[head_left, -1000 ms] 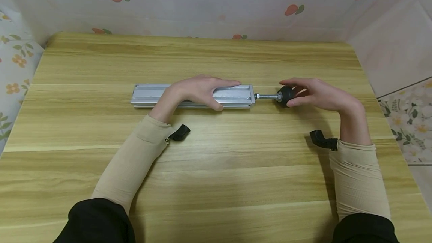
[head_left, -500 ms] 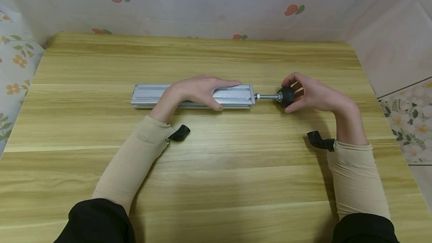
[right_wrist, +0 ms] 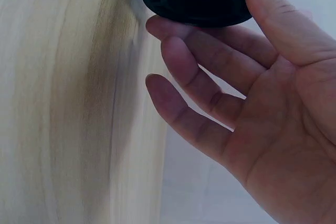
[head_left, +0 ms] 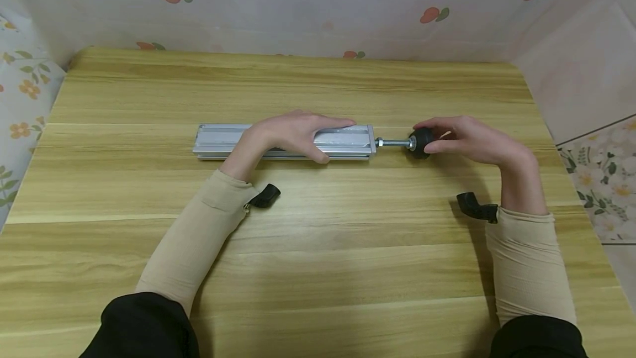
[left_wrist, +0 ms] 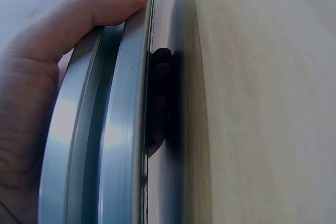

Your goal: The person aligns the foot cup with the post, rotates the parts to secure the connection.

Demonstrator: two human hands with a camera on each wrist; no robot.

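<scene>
Right grip nearest, thumb and fingers pinching the black foot from its outer end | there it sits, on the threaded rod, right of the aluminium profile, long axis left-to-right | left grip clasping mid-profile | worktop spreads broad nearside, right edge beyond the pinch

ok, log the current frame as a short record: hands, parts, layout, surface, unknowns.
left hand: left hand grips silver metal profile from above, thumb over near edge
right hand: right hand holds black round end piece between thumb and fingers
layout: threaded rod runs from the profile's right end to the end piece
surface: wood-grain table
unknowns: whether the profile touches the table
</scene>
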